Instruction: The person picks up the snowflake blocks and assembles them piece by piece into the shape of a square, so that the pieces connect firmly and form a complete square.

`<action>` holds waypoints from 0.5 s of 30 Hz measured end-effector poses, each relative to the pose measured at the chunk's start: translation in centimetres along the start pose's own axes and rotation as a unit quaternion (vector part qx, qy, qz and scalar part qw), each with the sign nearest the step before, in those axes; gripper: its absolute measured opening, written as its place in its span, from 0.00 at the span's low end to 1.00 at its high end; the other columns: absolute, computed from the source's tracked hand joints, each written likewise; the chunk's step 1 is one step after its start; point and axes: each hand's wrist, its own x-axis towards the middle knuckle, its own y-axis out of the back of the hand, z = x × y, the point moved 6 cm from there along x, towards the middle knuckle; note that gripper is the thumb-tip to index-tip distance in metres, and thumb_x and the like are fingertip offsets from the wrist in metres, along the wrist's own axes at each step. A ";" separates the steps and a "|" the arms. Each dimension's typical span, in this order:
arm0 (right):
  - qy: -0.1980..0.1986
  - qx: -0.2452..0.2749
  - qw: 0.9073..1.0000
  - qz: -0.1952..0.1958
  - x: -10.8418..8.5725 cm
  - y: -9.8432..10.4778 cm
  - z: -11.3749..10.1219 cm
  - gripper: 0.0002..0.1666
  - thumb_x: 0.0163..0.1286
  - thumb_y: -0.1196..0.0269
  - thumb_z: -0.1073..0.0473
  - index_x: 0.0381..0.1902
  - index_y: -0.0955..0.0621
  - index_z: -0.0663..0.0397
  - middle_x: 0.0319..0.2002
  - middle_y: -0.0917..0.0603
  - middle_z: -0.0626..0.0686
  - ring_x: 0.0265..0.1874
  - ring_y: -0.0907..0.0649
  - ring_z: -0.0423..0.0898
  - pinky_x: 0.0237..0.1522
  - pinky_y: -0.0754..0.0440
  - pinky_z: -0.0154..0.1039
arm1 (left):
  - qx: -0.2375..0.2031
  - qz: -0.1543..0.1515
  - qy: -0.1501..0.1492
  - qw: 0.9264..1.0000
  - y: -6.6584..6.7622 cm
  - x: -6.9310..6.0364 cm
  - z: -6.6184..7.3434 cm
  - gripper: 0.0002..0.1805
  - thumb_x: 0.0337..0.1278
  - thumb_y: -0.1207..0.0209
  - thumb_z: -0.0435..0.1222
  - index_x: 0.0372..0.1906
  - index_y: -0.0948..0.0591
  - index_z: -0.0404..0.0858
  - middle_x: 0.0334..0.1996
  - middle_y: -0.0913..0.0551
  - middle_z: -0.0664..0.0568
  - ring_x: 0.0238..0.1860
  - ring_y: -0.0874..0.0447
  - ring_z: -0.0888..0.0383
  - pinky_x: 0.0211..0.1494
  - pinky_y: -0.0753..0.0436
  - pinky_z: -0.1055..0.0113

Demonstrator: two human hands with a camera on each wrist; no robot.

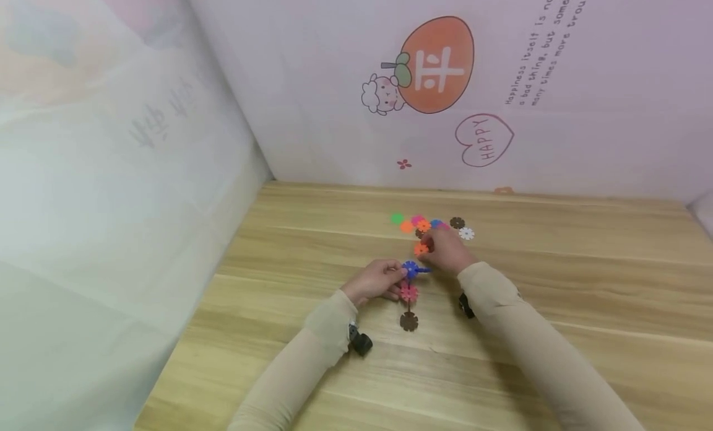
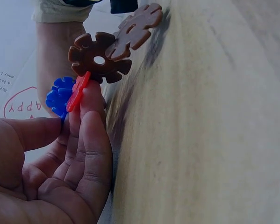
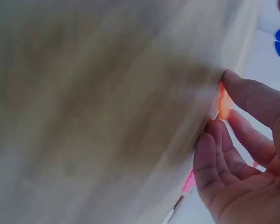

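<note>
My left hand pinches a blue notched disc between thumb and fingers. Joined to it are another blue piece, a red-pink disc and brown discs; the lowest brown disc points toward me. In the left wrist view two brown discs interlock beside the red disc. My right hand, just beyond and to the right, pinches an orange disc at the tabletop. The right wrist view shows this orange disc between thumb and index finger.
Loose discs lie beyond my right hand: a green one, orange ones, a dark brown one, a white one, and pink and blue ones. The wooden table meets a printed wall covering at its far edge.
</note>
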 end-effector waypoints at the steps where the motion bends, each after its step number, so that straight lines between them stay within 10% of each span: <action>1: -0.007 0.020 1.000 -0.001 -0.3 0.0 0.2 0.17 0.61 0.30 0.61 0.44 0.19 0.67 0.41 0.15 0.61 0.41 0.18 0.55 0.48 0.16 0.50 | 0.001 0.000 0.000 1.000 0.0 0.0 0.0 0.12 0.74 0.48 0.38 0.44 0.22 0.33 0.33 0.21 0.51 0.29 0.20 0.59 0.37 0.12 0.68; 10: -0.080 0.171 0.982 -0.004 -3.6 0.5 2.6 0.18 0.68 0.36 0.58 0.52 0.22 0.61 0.49 0.16 0.63 0.48 0.17 0.56 0.51 0.16 0.48 | -0.008 0.001 0.010 1.000 -0.1 0.3 0.1 0.11 0.73 0.48 0.37 0.43 0.22 0.33 0.33 0.22 0.51 0.29 0.20 0.59 0.36 0.13 0.70; 15: -0.146 0.314 0.937 -0.038 -5.5 0.0 4.1 0.23 0.70 0.38 0.60 0.59 0.25 0.66 0.50 0.17 0.61 0.43 0.16 0.46 0.49 0.14 0.38 | -0.016 0.000 0.017 1.000 0.1 0.3 0.1 0.10 0.73 0.48 0.37 0.44 0.21 0.33 0.34 0.22 0.50 0.30 0.20 0.59 0.36 0.12 0.70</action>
